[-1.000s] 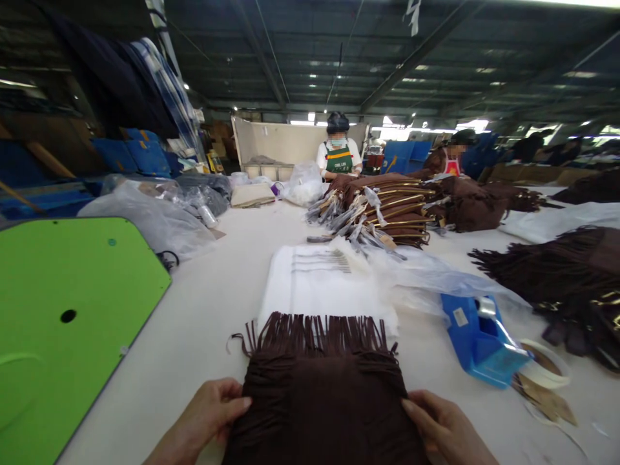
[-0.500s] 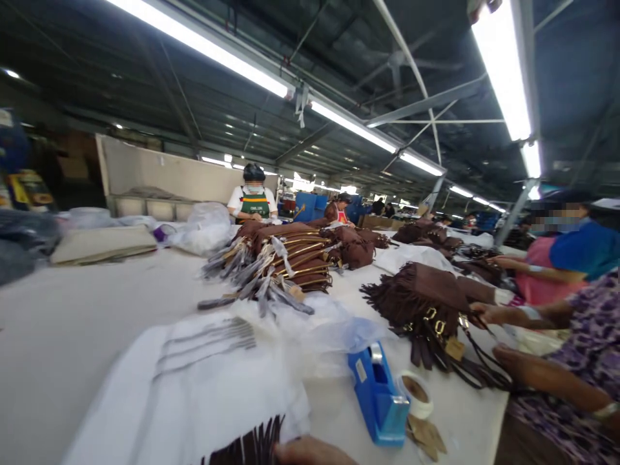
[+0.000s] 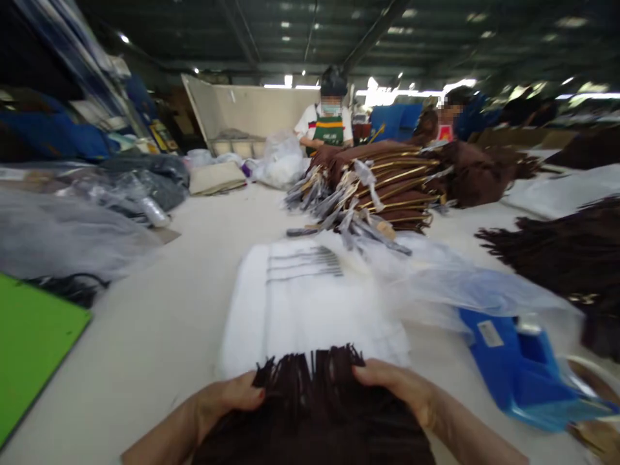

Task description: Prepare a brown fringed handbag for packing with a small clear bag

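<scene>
A dark brown fringed piece (image 3: 314, 413) is held at the bottom centre, its fringe pointing away from me. My left hand (image 3: 237, 392) grips its left edge, the thumb on top and the other fingers hidden beneath. On the right edge my right hand (image 3: 390, 381) holds it the same way. Just beyond the fringe lies a stack of white plastic bags (image 3: 310, 310) with grey printed lines. A blue tape dispenser (image 3: 518, 361) stands to the right, beside a roll of tape (image 3: 593, 381).
Brown bags with gold trim (image 3: 392, 187) are piled at the back centre. More dark fringed pieces (image 3: 571, 258) lie right. A green board (image 3: 33, 349) and grey plastic (image 3: 68, 226) are at left. A person in a green apron (image 3: 329, 129) is across the table.
The view has swung left and down. Both my hands now show on the brown fringed piece, which sits more fully in view; before, only one hand and some fringe showed at the bottom edge.
</scene>
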Demonstrator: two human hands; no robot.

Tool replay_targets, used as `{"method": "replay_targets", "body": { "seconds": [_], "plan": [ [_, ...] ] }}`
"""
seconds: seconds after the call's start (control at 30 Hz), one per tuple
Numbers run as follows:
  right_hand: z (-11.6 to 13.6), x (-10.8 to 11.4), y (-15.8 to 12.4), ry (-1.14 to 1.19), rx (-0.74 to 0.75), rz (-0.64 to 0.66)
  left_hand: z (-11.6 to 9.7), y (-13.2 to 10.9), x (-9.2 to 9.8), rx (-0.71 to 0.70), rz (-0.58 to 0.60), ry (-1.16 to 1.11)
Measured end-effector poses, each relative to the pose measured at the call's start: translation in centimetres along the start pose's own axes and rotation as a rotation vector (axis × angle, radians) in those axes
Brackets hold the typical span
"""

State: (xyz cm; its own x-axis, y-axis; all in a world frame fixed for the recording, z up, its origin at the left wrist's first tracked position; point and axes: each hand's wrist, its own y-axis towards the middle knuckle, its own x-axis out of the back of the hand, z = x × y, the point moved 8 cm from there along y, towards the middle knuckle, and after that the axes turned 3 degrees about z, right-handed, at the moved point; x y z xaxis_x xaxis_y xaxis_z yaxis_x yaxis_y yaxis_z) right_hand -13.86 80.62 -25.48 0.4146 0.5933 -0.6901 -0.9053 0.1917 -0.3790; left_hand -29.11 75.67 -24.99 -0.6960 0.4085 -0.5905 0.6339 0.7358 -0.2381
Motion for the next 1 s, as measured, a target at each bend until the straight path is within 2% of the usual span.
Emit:
{"method": "replay_targets", "body": {
  "seconds": [0.07, 0.17, 0.3, 0.43, 0.5, 0.57, 0.63, 0.7, 0.8, 0.9, 1.0],
  "plan": [
    [0.9, -1.5, 0.3, 0.052, 0.001, 0.11, 0.4, -1.1, -1.2, 0.068, -0.004, -0.143],
    [2.1, -3.1, 0.3, 0.066, 0.032, 0.226, -0.1, -0.6, -2.2, 0.104, -0.031, -0.261],
    [2.4, -3.5, 0.3, -0.029, -0.015, 0.199, -0.7, 0.0, -2.1, 0.091, -0.058, -0.25],
    [3.6, -5.1, -0.7, -0.294, -0.027, 0.144, -1.4, -0.4, -3.0, 0.158, -0.04, -0.105],
    [4.1, -6.2, -1.7, -0.547, 0.021, 0.101, -1.9, -0.9, -4.5, 0.194, -0.004, 0.096],
    [3.7, -6.8, -2.8, -0.868, 0.075, 0.013, -2.6, -1.6, -6.3, 0.159, 0.005, 0.444],
    [2.5, -6.9, -3.9, -1.146, 0.196, -0.075, -3.1, -2.6, -8.4, 0.024, -0.01, 0.88],
    [0.3, -7.1, -4.7, -1.303, 0.389, -0.058, -3.0, -3.8, -10.8, -0.137, -0.013, 1.278],
    [-4.2, -6.3, -4.8, -1.474, 0.531, 0.032, -0.9, -4.9, -13.1, -0.246, 0.029, 1.687],
    [-7.3, -5.7, -4.8, -1.647, 0.664, 0.079, 1.3, -5.3, -13.8, -0.318, 0.041, 1.926],
    [-8.8, -6.1, -5.9, -1.665, 0.797, 0.117, 3.8, -6.0, -14.0, -0.456, 0.075, 2.066]
  ]
}}
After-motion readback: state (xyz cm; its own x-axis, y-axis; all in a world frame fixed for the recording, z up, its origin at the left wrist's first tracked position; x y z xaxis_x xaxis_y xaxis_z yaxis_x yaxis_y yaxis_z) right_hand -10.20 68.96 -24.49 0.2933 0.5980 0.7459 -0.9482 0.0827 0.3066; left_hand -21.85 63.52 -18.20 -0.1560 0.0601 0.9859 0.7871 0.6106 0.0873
